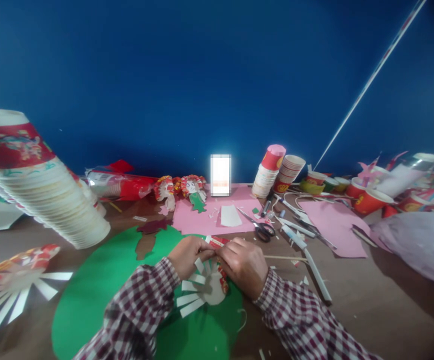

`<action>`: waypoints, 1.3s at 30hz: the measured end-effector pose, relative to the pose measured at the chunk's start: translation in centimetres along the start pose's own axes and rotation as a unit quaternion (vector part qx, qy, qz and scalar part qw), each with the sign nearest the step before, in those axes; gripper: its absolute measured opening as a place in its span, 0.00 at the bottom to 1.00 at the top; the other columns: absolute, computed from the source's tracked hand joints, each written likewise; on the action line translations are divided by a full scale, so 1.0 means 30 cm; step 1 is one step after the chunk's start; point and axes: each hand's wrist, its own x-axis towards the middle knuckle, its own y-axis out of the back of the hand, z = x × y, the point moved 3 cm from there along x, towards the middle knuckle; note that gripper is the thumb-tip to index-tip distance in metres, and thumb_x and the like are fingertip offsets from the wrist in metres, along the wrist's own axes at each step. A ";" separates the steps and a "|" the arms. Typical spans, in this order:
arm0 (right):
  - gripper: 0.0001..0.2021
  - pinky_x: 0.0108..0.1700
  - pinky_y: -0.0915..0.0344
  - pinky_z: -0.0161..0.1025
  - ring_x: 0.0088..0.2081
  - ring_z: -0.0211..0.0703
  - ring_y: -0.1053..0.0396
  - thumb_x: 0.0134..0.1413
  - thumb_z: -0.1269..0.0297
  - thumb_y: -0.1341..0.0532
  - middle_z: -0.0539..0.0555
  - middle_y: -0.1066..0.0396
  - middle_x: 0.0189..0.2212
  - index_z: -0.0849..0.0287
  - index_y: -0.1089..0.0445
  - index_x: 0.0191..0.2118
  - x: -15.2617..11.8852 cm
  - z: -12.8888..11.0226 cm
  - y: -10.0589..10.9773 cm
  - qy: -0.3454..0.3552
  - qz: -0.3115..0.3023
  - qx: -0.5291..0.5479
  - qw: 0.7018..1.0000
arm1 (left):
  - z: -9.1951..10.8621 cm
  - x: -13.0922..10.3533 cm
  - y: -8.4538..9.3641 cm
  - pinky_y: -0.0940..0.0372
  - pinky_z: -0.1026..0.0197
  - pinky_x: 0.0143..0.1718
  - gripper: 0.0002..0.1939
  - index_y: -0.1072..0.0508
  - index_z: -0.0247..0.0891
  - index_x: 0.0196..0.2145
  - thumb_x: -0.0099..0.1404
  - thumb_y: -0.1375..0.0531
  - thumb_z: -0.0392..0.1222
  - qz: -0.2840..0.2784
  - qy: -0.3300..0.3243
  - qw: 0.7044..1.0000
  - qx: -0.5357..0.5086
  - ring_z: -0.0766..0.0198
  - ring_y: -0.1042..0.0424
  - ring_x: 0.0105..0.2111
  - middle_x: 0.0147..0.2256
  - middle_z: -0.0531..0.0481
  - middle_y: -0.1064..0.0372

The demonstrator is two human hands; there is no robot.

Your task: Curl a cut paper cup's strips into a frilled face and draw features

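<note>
A paper cup cut into strips (214, 290) lies over the green sheet (89, 290), its white strips fanned out to the left. My left hand (189, 256) pinches one strip at the cup's far edge. Close beside it, my right hand (244, 264) is closed on the same cup, with red printed strips under and beside its fingers. The fingertips of both hands nearly meet at a red printed strip (217, 242). Some strips are covered by my fingers.
Scissors (264, 231) and a white paper piece (231, 216) lie on pink paper. A glue gun (295, 237) is to the right. A tall cup stack (59, 195) leans at left; another cut cup (18, 275) lies below it. Decorated paper figures (192, 187) stand behind.
</note>
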 end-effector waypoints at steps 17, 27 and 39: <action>0.07 0.35 0.45 0.33 0.33 0.38 0.36 0.55 0.64 0.47 0.52 0.31 0.28 0.58 0.33 0.34 0.000 0.016 -0.017 -0.073 -0.014 0.077 0.994 | 0.010 0.000 0.008 0.53 0.68 0.19 0.13 0.29 0.32 0.21 0.55 0.47 0.43 0.026 0.029 0.998 0.058 0.71 0.45 0.19 0.17 0.55 0.43; 0.07 0.35 0.44 0.32 0.34 0.38 0.35 0.53 0.63 0.45 0.52 0.30 0.29 0.56 0.32 0.36 -0.003 0.022 -0.029 -0.076 -0.033 0.087 0.993 | -0.025 0.002 -0.007 0.49 0.68 0.19 0.11 0.27 0.30 0.22 0.51 0.43 0.43 0.039 0.059 0.997 0.006 0.68 0.40 0.19 0.18 0.50 0.35; 0.08 0.37 0.42 0.31 0.35 0.38 0.34 0.51 0.65 0.44 0.51 0.29 0.32 0.56 0.32 0.37 0.001 0.025 -0.028 -0.071 -0.036 0.151 0.985 | -0.057 0.004 -0.012 0.46 0.66 0.20 0.07 0.27 0.33 0.23 0.45 0.40 0.39 0.063 0.082 0.995 -0.014 0.65 0.37 0.21 0.21 0.48 0.31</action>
